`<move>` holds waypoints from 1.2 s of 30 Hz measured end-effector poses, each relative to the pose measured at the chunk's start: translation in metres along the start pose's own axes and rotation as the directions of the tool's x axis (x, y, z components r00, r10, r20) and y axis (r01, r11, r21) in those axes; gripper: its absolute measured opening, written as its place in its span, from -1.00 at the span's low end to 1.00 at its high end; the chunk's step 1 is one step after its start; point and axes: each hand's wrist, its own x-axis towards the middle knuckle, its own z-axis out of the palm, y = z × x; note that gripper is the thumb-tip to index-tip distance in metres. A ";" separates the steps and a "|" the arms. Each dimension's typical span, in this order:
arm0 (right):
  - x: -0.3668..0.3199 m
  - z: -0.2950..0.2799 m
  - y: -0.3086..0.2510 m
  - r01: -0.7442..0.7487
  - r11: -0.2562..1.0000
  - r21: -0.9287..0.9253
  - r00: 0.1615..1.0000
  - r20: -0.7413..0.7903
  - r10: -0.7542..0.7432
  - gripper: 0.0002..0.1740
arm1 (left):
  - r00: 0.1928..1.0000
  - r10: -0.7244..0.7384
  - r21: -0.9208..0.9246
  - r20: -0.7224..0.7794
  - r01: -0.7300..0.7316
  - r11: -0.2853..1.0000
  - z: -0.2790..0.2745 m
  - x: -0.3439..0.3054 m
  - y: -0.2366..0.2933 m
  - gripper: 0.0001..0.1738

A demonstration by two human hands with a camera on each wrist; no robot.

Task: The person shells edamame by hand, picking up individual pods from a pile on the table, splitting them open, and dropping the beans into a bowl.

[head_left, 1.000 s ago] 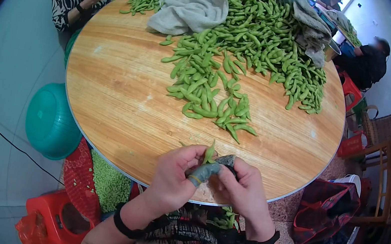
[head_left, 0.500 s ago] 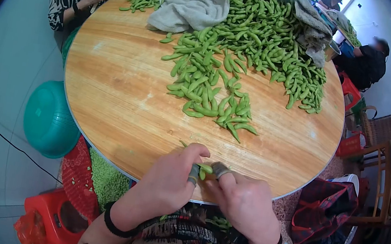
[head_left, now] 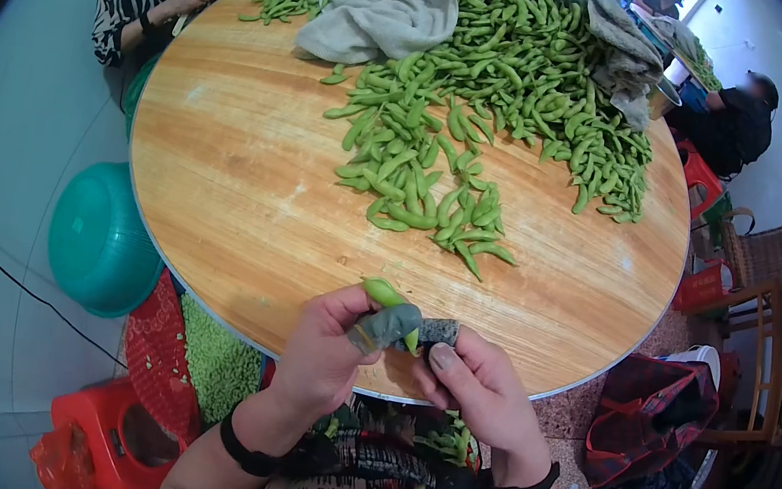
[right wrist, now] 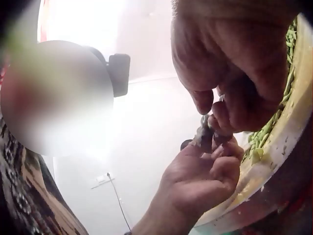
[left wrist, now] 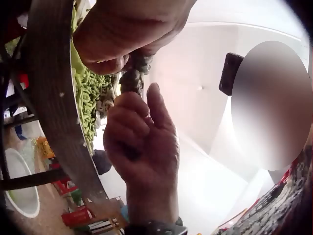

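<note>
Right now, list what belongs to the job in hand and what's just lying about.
Job in hand:
left hand, holding a plump green bean pod
right hand, near the pod's tip
heaped green pods on the round wood-grain table
pale-green shelled beans below

Apparently just lying about:
round teal plastic basin
red plastic stool
brown woven basket

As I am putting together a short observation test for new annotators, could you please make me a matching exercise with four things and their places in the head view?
Things:
1. Pale grey cloth
2. Teal basin
3. Checked bag
4. Single green pod

Places:
A. Left of the wooden table
B. Pinched in the left hand
C. Against the left side of the large pod heap
D. Right of the wooden table

Right pairs: 1-C, 2-A, 3-D, 4-B.
</note>
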 end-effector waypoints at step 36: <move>0.099 -0.024 -0.030 0.007 -0.004 -1.000 0.911 0.008 -0.413 -0.81 | 0.847 0.489 0.951 0.210 -0.292 0.097 -0.024 0.018 0.010 -0.73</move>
